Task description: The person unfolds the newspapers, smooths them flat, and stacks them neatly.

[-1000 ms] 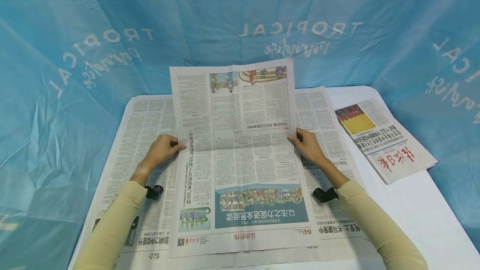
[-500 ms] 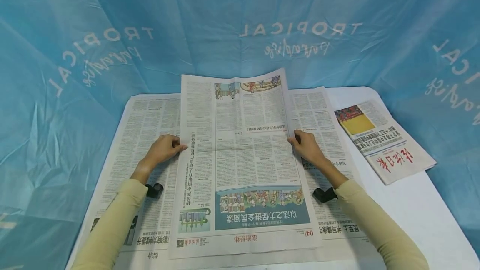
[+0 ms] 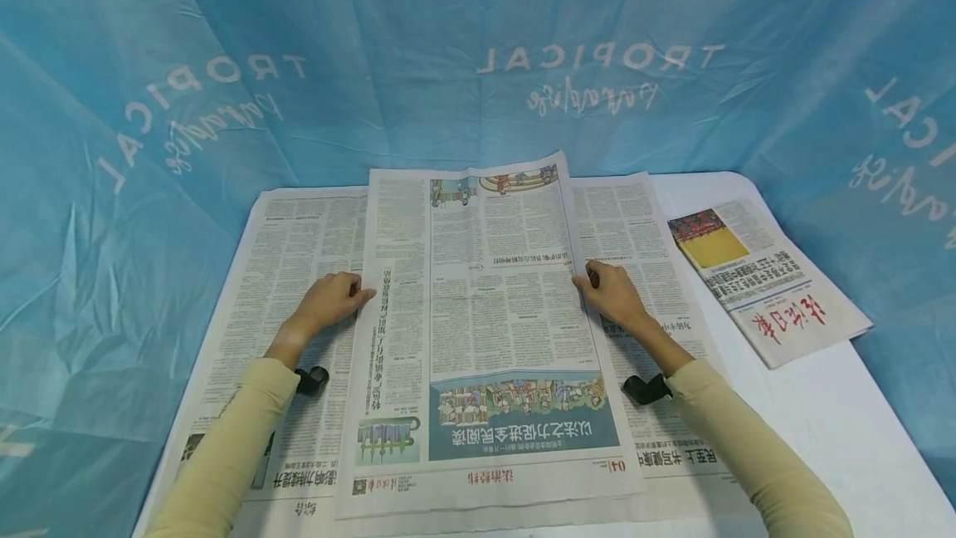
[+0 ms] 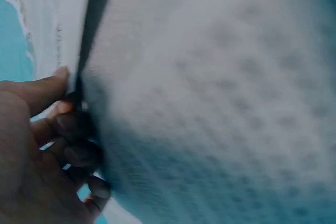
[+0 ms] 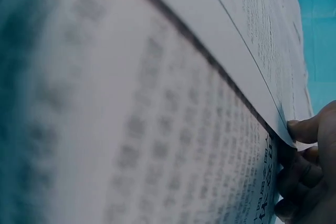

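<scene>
a person's left hand [image 3: 329,304] and right hand [image 3: 612,295] grip opposite long edges of a grey-white rectangular newspaper sheet [image 3: 478,314], each pinching the paper between thumb and fingers. the sheet lies between them, rightward of the left hand and leftward of the right, with neither hand clearly nearer. its long axis runs away from the person toward the blue fabric curtain [image 3: 418,48]; the grips face each other across its width, around mid-length. beneath, a wider grey-white printed newspaper spread [image 3: 299,272] covers much of the white table [image 3: 807,422]. a folded newspaper with a red-and-yellow picture [image 3: 777,285] rests apart, right of the right hand.
</scene>
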Motion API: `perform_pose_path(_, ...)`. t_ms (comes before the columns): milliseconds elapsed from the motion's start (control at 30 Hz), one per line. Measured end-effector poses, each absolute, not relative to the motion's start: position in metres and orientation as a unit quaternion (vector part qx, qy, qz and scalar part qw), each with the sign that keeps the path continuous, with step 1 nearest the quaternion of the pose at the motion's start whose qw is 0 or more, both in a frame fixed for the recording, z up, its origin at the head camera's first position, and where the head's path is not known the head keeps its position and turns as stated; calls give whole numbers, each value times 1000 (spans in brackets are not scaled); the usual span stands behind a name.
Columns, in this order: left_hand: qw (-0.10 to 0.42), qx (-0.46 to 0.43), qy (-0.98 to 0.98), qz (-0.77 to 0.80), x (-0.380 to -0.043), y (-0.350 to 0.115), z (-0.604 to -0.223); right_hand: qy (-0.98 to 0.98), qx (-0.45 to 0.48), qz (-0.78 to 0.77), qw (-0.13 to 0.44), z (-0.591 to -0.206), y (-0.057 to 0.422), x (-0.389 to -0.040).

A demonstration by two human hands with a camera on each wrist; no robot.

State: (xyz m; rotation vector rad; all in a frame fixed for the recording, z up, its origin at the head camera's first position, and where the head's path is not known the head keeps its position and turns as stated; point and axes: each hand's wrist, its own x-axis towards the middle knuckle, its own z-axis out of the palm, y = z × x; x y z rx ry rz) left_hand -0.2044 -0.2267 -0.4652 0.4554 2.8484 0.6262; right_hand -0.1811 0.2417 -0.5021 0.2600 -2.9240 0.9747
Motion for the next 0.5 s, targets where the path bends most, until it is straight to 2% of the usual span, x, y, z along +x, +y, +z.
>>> perform_pose_path(300,162,97,966,179,-204,-221,-455,-954,53,293,19,-498,239,-178)
perform_pose_path(500,164,80,967,175,-204,-218,-453,-949,12,316,-21,-495,241,-171)
